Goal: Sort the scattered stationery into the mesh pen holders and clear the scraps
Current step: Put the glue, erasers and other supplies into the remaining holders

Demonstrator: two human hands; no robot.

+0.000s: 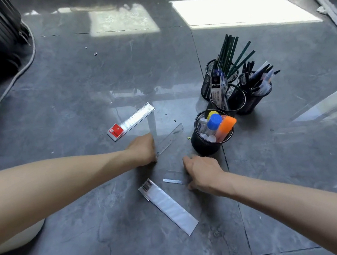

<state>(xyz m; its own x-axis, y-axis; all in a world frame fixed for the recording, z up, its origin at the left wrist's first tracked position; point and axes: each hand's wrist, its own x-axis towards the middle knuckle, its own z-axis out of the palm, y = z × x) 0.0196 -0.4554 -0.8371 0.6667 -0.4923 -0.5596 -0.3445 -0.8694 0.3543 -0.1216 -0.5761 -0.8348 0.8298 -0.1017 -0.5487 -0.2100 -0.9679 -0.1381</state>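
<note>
Floor level: clear ruler [171, 138] lies flat, its near end under our left hand [142, 150], whose fingers curl down and seem to pinch it. Our right hand [203, 171] sits knuckles-up against a small clear scrap [174, 178]; we cannot tell its grip. We judge the ruler pickup is in hand. Next: lift it into the mesh holder [203, 146] nearby. The empty sleeve [169, 206] and packaged ruler [131, 122] are not yet sorted.

Glossy grey stone-tile floor [92, 238] under me. Four black mesh pen holders [204, 144] clustered right of centre. Flat near centre: red-labelled packaged ruler [131, 122], transparent plastic ruler [171, 138], barcoded clear sleeve [169, 206], small clear wrapper strip [173, 178], tiny scraps [95, 53]. White cable [21, 67] along left edge.
</note>
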